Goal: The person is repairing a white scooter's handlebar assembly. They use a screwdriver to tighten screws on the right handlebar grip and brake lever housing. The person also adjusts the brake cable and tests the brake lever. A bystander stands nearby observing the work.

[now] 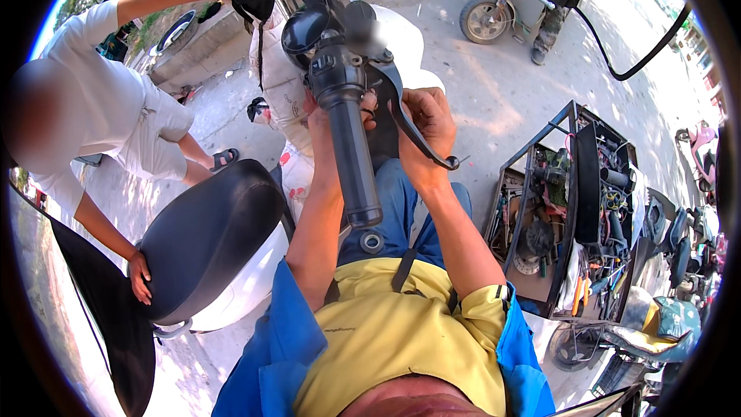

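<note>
A black handlebar grip [352,150] of a scooter stands right below me, with a curved black brake lever [407,123] beside it. My left hand [369,102] is behind the grip and largely hidden by it. Its visible fingertips are curled near a small dark piece I cannot identify. To the right of the lever, my right hand [430,120] has its fingers bent and pressed together. Whatever they pinch is too small or hidden to name. A round black mirror or gauge housing [301,35] sits at the front of the handlebar.
On the left, a person in light clothes [100,100] rests one hand on the black scooter seat [212,235] and the other on the far handlebar end. A metal-framed cart [573,208] full of tools and parts stands at the right. Farther off is a motorbike wheel [487,18].
</note>
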`<act>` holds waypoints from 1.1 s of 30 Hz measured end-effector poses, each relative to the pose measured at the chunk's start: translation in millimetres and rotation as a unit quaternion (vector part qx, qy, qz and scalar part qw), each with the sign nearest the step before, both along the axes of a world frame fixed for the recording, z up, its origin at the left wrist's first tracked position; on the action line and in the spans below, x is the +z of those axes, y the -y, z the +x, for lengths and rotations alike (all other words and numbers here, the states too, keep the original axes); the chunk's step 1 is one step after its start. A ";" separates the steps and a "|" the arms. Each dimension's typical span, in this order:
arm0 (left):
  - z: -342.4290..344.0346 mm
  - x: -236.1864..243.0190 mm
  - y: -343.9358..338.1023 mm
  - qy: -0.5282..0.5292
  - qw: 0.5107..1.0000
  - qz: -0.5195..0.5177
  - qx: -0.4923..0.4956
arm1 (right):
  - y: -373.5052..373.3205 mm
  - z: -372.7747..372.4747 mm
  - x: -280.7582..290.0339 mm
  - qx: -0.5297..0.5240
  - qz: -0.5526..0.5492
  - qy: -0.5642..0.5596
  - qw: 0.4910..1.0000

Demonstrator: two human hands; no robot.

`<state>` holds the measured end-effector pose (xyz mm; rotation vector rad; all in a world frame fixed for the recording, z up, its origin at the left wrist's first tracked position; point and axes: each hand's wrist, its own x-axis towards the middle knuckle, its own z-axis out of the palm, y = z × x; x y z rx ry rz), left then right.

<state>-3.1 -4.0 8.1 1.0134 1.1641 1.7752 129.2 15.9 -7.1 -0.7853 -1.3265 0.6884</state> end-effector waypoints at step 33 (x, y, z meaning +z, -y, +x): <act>-8.4 -20.3 -2.5 -0.216 0.970 0.039 0.102 | -9.1 -12.9 0.0 0.295 -0.271 -0.207 0.893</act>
